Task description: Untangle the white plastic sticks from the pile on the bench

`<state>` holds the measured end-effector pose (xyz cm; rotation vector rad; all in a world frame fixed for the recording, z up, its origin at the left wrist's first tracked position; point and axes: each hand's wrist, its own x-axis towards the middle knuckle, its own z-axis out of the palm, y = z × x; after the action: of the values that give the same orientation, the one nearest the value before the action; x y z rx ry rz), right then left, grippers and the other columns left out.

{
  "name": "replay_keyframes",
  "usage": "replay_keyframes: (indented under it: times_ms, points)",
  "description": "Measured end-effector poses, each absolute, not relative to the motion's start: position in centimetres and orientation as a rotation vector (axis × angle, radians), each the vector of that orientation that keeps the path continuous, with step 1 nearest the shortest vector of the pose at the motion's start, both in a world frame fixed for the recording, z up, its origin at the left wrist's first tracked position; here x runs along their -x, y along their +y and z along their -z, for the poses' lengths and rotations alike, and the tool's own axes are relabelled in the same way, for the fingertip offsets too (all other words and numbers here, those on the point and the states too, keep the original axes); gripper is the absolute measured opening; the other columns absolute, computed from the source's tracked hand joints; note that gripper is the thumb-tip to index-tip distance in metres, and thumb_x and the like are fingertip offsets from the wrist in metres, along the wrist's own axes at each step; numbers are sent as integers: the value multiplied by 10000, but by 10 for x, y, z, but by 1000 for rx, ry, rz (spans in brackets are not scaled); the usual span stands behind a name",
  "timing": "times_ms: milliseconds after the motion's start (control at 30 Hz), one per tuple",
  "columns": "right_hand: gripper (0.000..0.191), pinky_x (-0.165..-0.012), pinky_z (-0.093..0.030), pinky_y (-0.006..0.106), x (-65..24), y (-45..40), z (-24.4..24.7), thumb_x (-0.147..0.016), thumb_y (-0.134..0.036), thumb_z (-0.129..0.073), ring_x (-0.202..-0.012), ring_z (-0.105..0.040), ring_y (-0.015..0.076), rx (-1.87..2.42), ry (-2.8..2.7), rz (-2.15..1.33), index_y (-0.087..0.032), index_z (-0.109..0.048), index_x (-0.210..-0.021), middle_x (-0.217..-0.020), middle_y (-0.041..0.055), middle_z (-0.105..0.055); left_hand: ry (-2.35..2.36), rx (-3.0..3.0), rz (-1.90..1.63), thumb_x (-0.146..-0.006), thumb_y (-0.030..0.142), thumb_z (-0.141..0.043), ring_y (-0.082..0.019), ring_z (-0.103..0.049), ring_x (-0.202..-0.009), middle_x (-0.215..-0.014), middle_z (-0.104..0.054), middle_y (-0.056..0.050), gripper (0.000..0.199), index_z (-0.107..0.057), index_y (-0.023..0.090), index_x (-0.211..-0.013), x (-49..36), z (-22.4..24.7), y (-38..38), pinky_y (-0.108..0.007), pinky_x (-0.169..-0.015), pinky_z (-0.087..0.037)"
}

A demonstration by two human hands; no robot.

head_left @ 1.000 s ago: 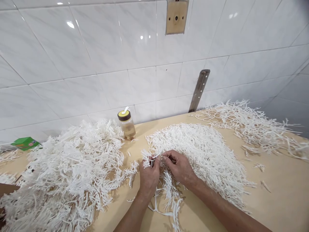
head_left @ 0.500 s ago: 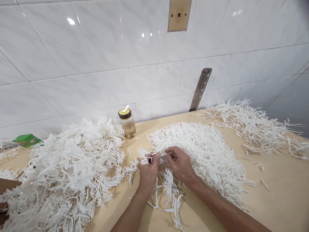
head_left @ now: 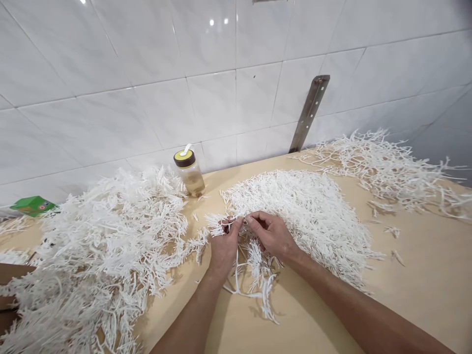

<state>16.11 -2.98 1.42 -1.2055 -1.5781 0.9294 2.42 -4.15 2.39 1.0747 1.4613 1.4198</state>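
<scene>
My left hand [head_left: 224, 246] is closed on a white branched plastic sprig [head_left: 215, 223], whose bushy end sticks out past the fingers to the left. Close beside it, my right hand [head_left: 272, 235] is pinched at the same sprig, thumb and forefinger nearly meeting my left thumb. What lies exactly between the right fingertips is too small to make out. Below the hands, more white branched strands [head_left: 263, 287] trail onto the table. Right behind the right hand spreads a flat, dense pile of short white sprigs [head_left: 302, 206].
A large tangled heap of white sprigs [head_left: 110, 246] covers the left side. Between the heap and the wall stands a bottle with a yellow lid [head_left: 191, 172]. Bare white stems [head_left: 391, 172] lie back right. A metal strip [head_left: 309, 113] leans on the tiled wall; a green box [head_left: 34, 205] sits far left.
The view has tilted down, so things appear higher in the picture. My right hand has come in to the left, its fingertips now against my left thumb at the sprig.
</scene>
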Motion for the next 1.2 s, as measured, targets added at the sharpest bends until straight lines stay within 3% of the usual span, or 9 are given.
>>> replay_keyframes:
  times_ms: [267, 533, 767, 933, 1100, 1200]
  points:
    - [380, -412, -433, 236, -161, -30, -14, -838, -531, -607, -494, -545, 136, 1245, -1515, -1074, -166, -705, -883, -587, 12, -602, 1469, -1142, -1428, -703, 412, -728, -212, -644, -735, -692, -695, -49, 246, -710, 167, -715, -26, -15, -42, -307, -717, -488]
    - [317, -664, -534, 301, -159, -28, -3, -803, -406, -680, -747, -644, 170, 1121, -1471, -1088, -157, -645, -997, -882, 75, -701, 1561, -988, -1395, -702, 447, -731, -201, -627, -688, -613, -650, -37, 310, -698, 140, -725, -24, -20, -40, -303, -703, -473]
    - [298, -521, -457, 255, -158, -30, -8, -818, -467, -657, -591, -559, 139, 1184, -1449, -972, -172, -637, -860, -685, 18, -627, 1536, -1043, -1363, -722, 461, -708, -194, -609, -678, -599, -624, -27, 319, -682, 144, -699, -24, -17, -41, -302, -719, -453]
    - [359, -378, -381, 236, -160, -30, -9, -856, -531, -583, -405, -448, 102, 1200, -1403, -1157, -175, -625, -846, -554, -31, -525, 1527, -1061, -1361, -724, 467, -707, -190, -594, -665, -564, -595, -14, 326, -677, 145, -681, -23, -19, -42, -304, -719, -451]
    - [277, -553, -470, 259, -157, -28, -4, -800, -436, -670, -609, -563, 137, 1160, -1412, -1046, -173, -635, -879, -707, 13, -628, 1536, -994, -1369, -708, 480, -719, -183, -579, -652, -559, -589, -11, 337, -670, 149, -667, -24, -20, -41, -308, -720, -449]
    - [266, -554, -455, 259, -156, -29, -5, -798, -418, -665, -615, -564, 136, 1152, -1430, -1037, -174, -631, -897, -727, 15, -638, 1524, -981, -1383, -695, 480, -729, -188, -586, -653, -556, -593, -13, 334, -669, 154, -651, -24, -20, -41, -308, -713, -450]
